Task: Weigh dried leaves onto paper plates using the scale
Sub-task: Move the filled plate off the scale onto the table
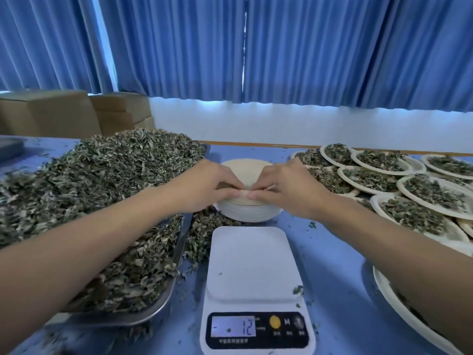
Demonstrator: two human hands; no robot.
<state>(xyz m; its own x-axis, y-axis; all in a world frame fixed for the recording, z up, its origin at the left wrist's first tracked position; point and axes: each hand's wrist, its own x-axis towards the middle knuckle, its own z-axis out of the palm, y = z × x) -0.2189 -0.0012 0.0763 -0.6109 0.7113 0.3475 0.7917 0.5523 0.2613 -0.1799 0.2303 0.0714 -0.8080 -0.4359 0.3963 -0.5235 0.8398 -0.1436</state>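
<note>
Both of your arms reach forward over the scale (pixel 253 265), and your hands meet at the stack of paper plates (pixel 245 211) just behind it. Your left grip (pixel 204 185) has its fingers curled, pinching the near edge of the top plate (pixel 245 167). Your right grip (pixel 289 190) does the same from the other side, and the fingertips of the two grips touch at that rim. The stack sits on the blue bench (pixel 332 252), between the tray and the filled plates.

The scale's white platform carries only a few leaf crumbs. Its display (pixel 233 327) is lit and shows digits that read as 12, though they are a little blurred.

On your left, the dried leaves (pixel 102 175) are heaped high in a metal tray (pixel 143 316), and your left forearm crosses above them. Some leaves have spilled over the tray's edge onto the bench, beside the scale and the stack.

On your right, the filled plates (pixel 378 180) lie overlapping in rows, each with a portion of leaves. One more plate sits near you under your right forearm, mostly hidden.

Behind the bench hang blue curtains (pixel 307 47), with cardboard boxes (pixel 51 114) at the far left.
</note>
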